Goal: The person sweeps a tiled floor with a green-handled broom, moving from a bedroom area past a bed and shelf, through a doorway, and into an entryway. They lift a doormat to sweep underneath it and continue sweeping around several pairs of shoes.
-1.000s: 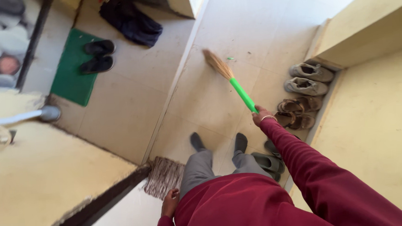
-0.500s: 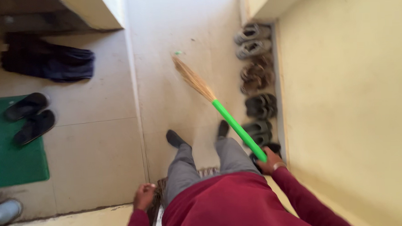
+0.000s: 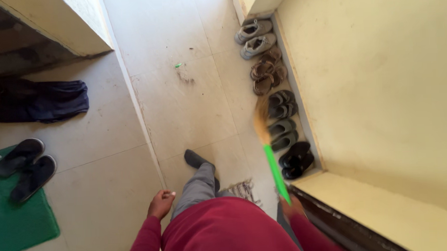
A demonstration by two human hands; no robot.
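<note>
At about 5 o'clock in the view the right hand (image 3: 291,207) is clenched around the lower end of a broom (image 3: 269,148), blurred but plainly grasping its green handle; the handle runs up toward 12 o'clock and ends in straw bristles that lie over the floor (image 3: 182,107) just beside the row of shoes. At about 7 o'clock the left hand (image 3: 160,203) hangs by the hip with its fingers curled into a loose fist, its grip holding nothing. Between the two hands are the person's maroon top and grey trouser leg, one dark-socked foot planted on the tiles. A fringed rug edge (image 3: 244,190) shows just under the handle. Along the yellow wall at 1 to 3 o'clock stand pairs of black sandals (image 3: 295,160), brown sandals (image 3: 265,74) and grey shoes (image 3: 255,38). Farther out, near 12 o'clock, a small heap of dust with a green scrap (image 3: 182,72) lies on the tiles. At 9 o'clock black slippers (image 3: 24,169) sit on a green mat (image 3: 12,225), with a dark cloth (image 3: 36,101) beyond them.
</note>
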